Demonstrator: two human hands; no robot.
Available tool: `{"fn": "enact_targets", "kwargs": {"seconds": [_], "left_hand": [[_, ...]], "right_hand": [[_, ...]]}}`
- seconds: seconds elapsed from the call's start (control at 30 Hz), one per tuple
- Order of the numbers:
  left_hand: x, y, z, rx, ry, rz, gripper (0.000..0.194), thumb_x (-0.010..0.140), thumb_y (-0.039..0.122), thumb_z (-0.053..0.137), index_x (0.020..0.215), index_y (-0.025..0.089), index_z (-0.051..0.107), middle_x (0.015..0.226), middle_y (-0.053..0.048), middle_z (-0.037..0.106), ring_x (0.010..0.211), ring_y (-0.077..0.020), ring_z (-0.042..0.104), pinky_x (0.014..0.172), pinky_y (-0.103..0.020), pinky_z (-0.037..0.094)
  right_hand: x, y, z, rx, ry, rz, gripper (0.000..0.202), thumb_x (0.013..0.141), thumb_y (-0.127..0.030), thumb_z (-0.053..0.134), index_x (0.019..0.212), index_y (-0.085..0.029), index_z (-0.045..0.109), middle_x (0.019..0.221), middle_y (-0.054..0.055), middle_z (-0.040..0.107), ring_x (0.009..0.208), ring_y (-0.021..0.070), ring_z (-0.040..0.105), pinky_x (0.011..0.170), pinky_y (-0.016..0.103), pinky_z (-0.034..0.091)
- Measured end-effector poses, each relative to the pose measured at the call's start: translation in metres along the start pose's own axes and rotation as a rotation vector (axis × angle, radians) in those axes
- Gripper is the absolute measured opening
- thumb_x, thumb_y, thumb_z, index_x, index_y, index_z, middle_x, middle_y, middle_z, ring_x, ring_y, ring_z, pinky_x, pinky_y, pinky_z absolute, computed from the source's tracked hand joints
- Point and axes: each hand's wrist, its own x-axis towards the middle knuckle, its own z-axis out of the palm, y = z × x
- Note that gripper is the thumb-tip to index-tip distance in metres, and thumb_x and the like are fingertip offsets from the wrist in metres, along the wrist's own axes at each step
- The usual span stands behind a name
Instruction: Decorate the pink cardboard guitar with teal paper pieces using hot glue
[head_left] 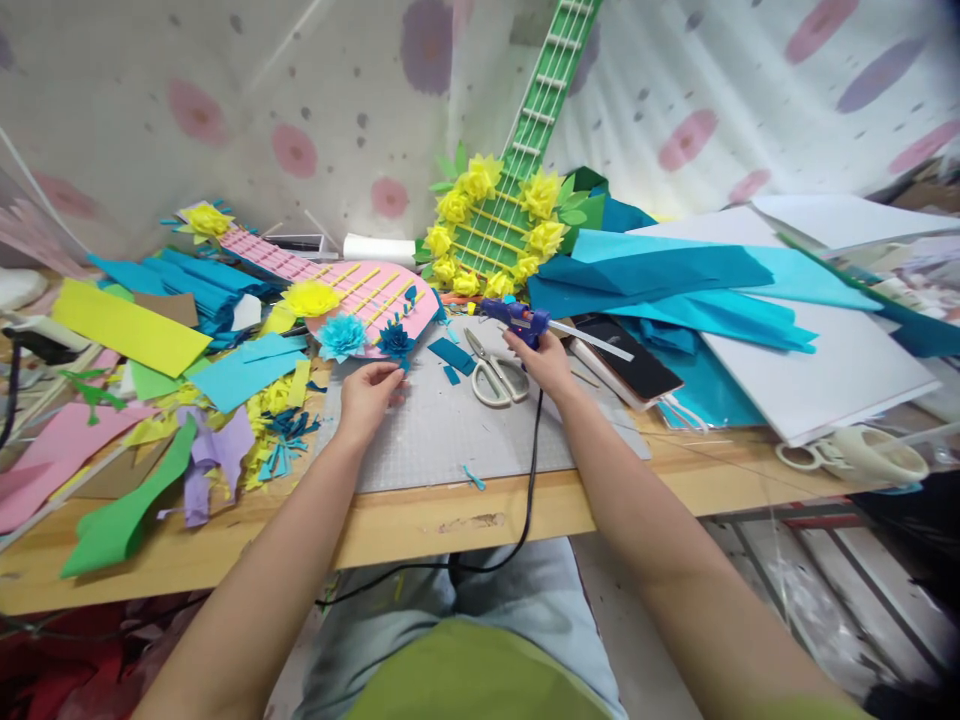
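My right hand (544, 362) is wrapped around a purple hot glue gun (519, 320), its white glue stick poking out at the back and its nozzle pointing left. The fingers of my left hand (373, 398) are pinched together at the lower edge of a dark blue paper flower (395, 340); what lies between them is hidden. That flower is on a pink paper guitar (390, 285), beside a light blue flower (343, 338) and a yellow flower (310, 297). Scissors (495, 378) and a dark blue paper strip (451, 355) lie on the grey cutting mat (442, 450) between my hands.
A green guitar (491, 235) ringed with yellow flowers leans at the back. Coloured paper sheets and scraps (289, 410) cover the left side. Blue crepe paper (660, 280), a phone (630, 355) and a tape dispenser (862, 455) are on the right. The black cord (534, 480) hangs over the table edge.
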Motion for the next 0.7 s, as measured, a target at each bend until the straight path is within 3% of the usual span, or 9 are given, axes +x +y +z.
{"fn": "enact_targets", "kwargs": {"seconds": [0.13, 0.27, 0.4, 0.7], "left_hand": [[0.000, 0.000, 0.001, 0.047, 0.001, 0.010, 0.028, 0.055, 0.032, 0.072, 0.074, 0.014, 0.063, 0.065, -0.003, 0.064, 0.057, -0.0148, 0.062, 0.049, -0.024, 0.049], [0.002, -0.003, 0.001, 0.071, 0.003, 0.029, 0.026, 0.056, 0.032, 0.071, 0.073, 0.014, 0.063, 0.062, -0.002, 0.063, 0.054, -0.0135, 0.059, 0.047, -0.024, 0.048], [0.003, -0.006, 0.001, 0.098, -0.004, 0.052, 0.024, 0.057, 0.033, 0.071, 0.071, 0.015, 0.064, 0.060, -0.002, 0.061, 0.054, -0.0147, 0.059, 0.048, -0.025, 0.048], [0.004, -0.009, 0.000, 0.104, -0.019, 0.087, 0.023, 0.057, 0.033, 0.069, 0.069, 0.015, 0.064, 0.057, -0.001, 0.061, 0.051, -0.0136, 0.058, 0.045, -0.023, 0.048]], "right_hand": [[-0.014, -0.010, 0.012, 0.204, -0.245, -0.121, 0.048, 0.069, -0.055, 0.064, 0.098, -0.017, 0.067, 0.091, 0.007, 0.070, 0.078, 0.0191, 0.064, 0.074, 0.031, 0.049], [-0.024, -0.020, 0.021, 0.083, -0.411, -0.222, 0.039, 0.069, -0.046, 0.069, 0.097, -0.019, 0.070, 0.092, 0.004, 0.071, 0.085, 0.0200, 0.064, 0.080, 0.031, 0.047], [-0.027, -0.025, 0.022, -0.033, -0.425, -0.231, 0.037, 0.074, -0.042, 0.066, 0.102, -0.019, 0.070, 0.095, 0.004, 0.072, 0.088, 0.0205, 0.064, 0.080, 0.030, 0.046], [-0.026, -0.024, 0.024, -0.056, -0.428, -0.269, 0.036, 0.074, -0.040, 0.066, 0.104, -0.020, 0.069, 0.099, 0.003, 0.071, 0.092, 0.0210, 0.064, 0.084, 0.031, 0.046]]}}
